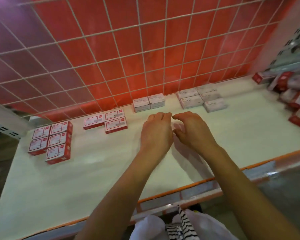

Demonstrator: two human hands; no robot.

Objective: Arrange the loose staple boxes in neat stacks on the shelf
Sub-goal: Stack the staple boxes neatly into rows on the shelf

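Staple boxes lie in groups on the white shelf (87, 170). Red-and-white boxes (54, 141) are stacked at the left, with three more red-and-white boxes (109, 122) behind them. Two white boxes (148, 103) stand against the back grid, and several white boxes (201, 99) sit further right. A loose heap of boxes (294, 94) lies at the far right. My left hand (156, 130) and my right hand (192, 130) hover side by side over the bare middle of the shelf, fingers loosely curled, holding nothing.
A white wire grid (128, 49) over a red panel backs the shelf. An orange front rail with label strips (194, 191) edges it. Hanging packets (294, 45) show at the upper right. A white bag and striped cloth (177, 226) lie below the rail.
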